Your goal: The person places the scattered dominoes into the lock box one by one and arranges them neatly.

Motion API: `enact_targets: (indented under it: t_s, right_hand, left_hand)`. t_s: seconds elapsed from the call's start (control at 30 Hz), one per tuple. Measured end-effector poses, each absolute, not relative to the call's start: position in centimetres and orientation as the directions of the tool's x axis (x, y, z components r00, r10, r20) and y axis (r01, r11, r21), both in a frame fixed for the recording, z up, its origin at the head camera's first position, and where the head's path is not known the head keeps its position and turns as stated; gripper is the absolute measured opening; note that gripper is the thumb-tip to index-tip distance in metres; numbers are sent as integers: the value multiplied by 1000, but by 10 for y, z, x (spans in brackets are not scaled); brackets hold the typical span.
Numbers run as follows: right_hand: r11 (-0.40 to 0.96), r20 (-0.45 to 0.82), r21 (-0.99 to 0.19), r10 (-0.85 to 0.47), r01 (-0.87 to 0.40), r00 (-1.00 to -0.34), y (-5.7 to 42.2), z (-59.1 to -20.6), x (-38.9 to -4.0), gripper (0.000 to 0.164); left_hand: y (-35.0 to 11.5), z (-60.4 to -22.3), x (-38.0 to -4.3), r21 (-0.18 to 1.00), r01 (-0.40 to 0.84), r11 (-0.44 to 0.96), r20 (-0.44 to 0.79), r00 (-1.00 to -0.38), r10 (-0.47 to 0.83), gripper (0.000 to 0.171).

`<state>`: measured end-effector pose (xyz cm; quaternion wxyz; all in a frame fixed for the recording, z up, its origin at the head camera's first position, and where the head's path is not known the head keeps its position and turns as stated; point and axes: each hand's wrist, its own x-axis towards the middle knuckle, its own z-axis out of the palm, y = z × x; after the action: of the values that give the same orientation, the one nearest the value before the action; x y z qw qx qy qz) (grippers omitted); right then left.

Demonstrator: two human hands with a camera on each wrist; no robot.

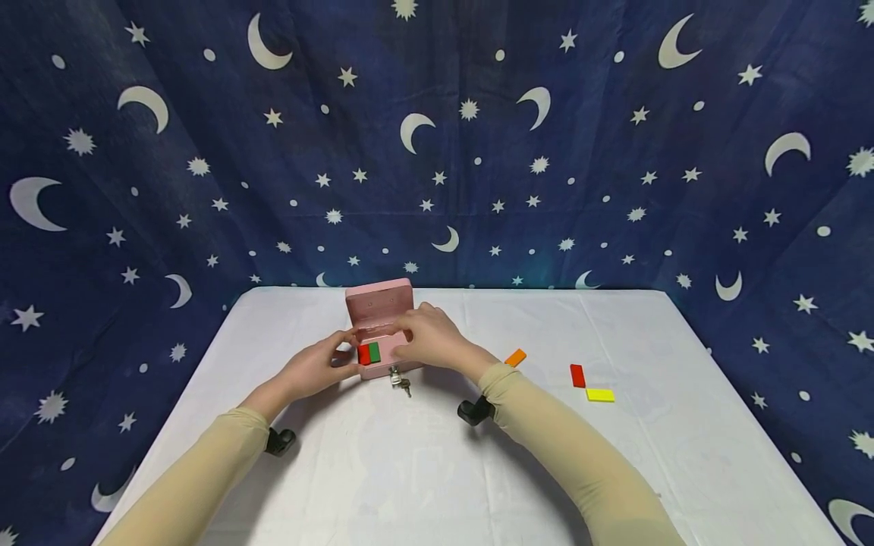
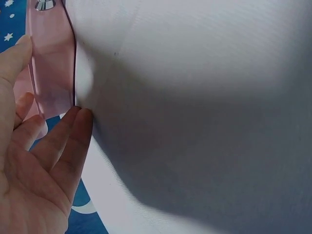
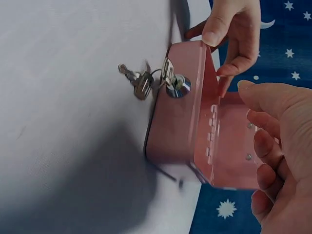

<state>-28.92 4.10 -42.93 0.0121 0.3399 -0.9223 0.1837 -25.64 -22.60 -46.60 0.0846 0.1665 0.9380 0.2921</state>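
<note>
A pink metal lock box [image 1: 373, 371] stands on the white table with its lid [image 1: 378, 303] raised. A key hangs from a second key in its front lock [image 3: 178, 87]. A red domino tile [image 1: 364, 355] and a green domino tile [image 1: 374, 352] lie side by side inside, at the left end. My left hand [image 1: 317, 368] grips the box's left end, thumb at the front edge and fingers round the side. Over the box's right part is my right hand [image 1: 432, 336], fingers loosely bent, with nothing visible between thumb and fingertips in the right wrist view.
To the right on the table lie an orange tile [image 1: 516, 358], a red tile [image 1: 577, 375] and a yellow tile [image 1: 600, 395]. A dark blue cloth [image 1: 478, 189] with moons and stars hangs behind and beside the white-covered table [image 1: 382, 470].
</note>
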Motion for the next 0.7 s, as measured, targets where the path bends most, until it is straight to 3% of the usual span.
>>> enact_targets:
  t_s: [0.7]
  right_hand:
    - [723,219,-407,-516,-558,-828,127,-430,-271,42]
  left_hand:
    - [-226,-468,-255,572,269,775,-54,-930,363,55]
